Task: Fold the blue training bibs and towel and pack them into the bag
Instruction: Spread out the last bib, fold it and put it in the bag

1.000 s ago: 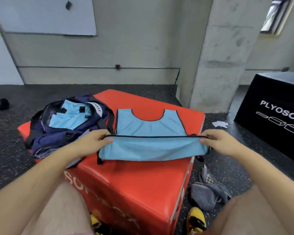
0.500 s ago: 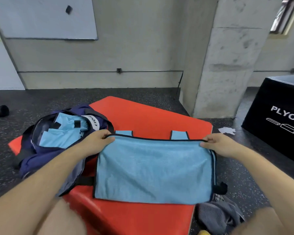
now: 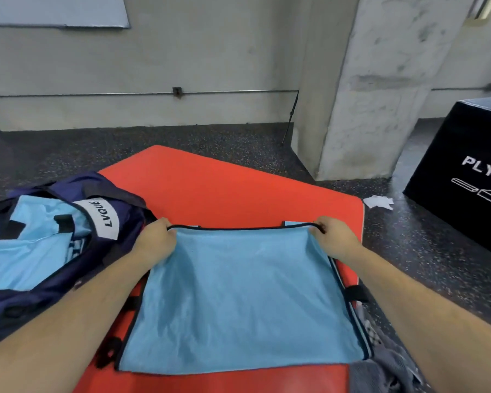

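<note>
Item 1, 9 o'clock: navy bag (image 3: 131,219), lying open on the left edge of the red padded worktop (image 3: 224,188), with a white label reading LVGUE at its rim. Contents: light-blue folded bibs (image 3: 31,251), black trim showing.

Item 2, 10 o'clock of the flat bib: my left hand (image 3: 156,242), thumb and fingers pinching the far left corner of the black-piped hem.

Item 3, centre to 6 o'clock: blue bib (image 3: 238,302), doubled over and flat on the worktop. Two strap ends peep out past its far edge at 12 o'clock.

Item 4, 2 o'clock of the bib: my right hand (image 3: 335,239), pinching the far right corner of the same hem.

Item 5, 5 o'clock: grey towel (image 3: 386,361), crumpled, just beside the worktop's right edge and partly behind my right forearm. What it rests on I cannot tell.

Item 6, 2 o'clock: white paper scrap (image 3: 379,201) on the dark speckled floor (image 3: 68,154).

Item 7, 3 o'clock: black box (image 3: 465,143), white lettering PLYO cut off by the frame.
</note>
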